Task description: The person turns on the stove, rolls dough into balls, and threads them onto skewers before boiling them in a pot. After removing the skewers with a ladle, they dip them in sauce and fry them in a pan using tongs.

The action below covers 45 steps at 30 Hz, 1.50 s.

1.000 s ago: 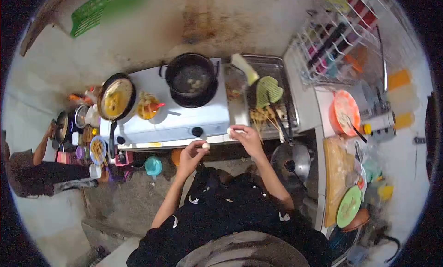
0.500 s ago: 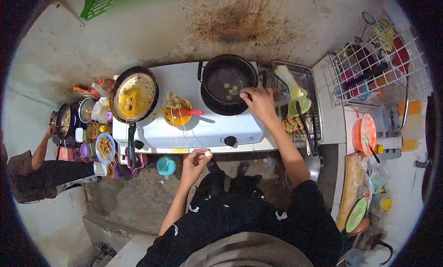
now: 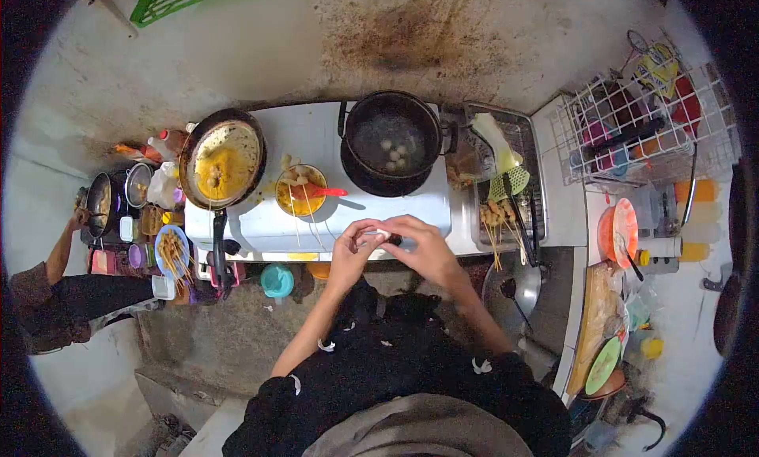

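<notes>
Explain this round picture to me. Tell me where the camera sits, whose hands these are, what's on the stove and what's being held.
The camera sits on the person's head and looks down, so the wide lens bends the picture into a circle. The dark clothing at the bottom is the wearer's own. Their left hand and right hand meet at the front edge of the white stove, pinching a small white piece between the fingertips. On the stove stand a black pot with pale balls in it, a frying pan and a small bowl of orange sauce. A tray to the right holds skewers. Another person crouches at far left.
</notes>
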{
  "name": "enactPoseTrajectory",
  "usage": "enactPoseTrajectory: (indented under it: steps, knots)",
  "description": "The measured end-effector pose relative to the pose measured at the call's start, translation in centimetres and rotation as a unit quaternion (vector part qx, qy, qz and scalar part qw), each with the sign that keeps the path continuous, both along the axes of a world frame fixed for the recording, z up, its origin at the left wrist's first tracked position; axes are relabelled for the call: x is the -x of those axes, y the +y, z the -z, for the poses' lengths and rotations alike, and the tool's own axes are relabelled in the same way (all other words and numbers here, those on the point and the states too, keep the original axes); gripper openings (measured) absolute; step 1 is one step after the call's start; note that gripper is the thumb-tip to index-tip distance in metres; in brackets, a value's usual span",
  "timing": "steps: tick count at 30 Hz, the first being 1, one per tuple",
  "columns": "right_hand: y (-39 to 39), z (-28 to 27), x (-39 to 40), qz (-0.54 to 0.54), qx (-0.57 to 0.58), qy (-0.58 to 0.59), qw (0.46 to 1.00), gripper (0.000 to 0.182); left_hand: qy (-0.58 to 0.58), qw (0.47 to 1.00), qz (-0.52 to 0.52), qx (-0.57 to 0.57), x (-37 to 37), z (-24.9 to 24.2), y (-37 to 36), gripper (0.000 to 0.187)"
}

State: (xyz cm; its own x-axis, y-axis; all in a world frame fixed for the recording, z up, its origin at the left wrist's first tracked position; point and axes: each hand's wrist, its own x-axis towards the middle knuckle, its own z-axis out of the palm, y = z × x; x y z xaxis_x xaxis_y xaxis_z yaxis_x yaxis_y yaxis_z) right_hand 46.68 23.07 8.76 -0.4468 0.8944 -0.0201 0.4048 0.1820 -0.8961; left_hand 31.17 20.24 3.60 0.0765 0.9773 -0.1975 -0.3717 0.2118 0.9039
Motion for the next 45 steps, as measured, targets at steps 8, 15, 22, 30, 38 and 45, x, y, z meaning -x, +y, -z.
enactPoseTrajectory:
  steps: [8,15,22,30,38,45]
  knots:
    - [2.6,1.9,-0.6,0.175,-0.054,0.023,0.983,0.021,0.024,0.999,0.028,0.004,-0.3,0.9,-0.5,0.032]
    - [9.6,4.7,-3.3,0.164,-0.316,-0.219,0.909,0.013,0.061,0.997,0.055,-0.009,0.7,1.9,-1.8,0.029]
    - [5.6,1.5,-5.3,0.238,-0.297,-0.260,0.887,0.021,0.056,0.993,0.100,0.000,-1.2,1.9,-2.6,0.027]
    - [-5.8,-0.1,-10.8,0.315,-0.203,-0.158,0.914,0.018,0.074,0.969,0.232,-0.031,-7.5,1.9,-3.1,0.026]
    - [-14.6,-0.1,-21.9,0.341,-0.105,-0.200,0.913,0.025,0.103,0.876,0.460,-0.100,-20.0,-0.5,-4.4,0.028]
    - [-22.5,-2.7,-36.2,0.456,-0.100,-0.262,0.845,0.027,0.146,0.774,0.525,-0.321,-33.1,-4.5,-4.4,0.032]
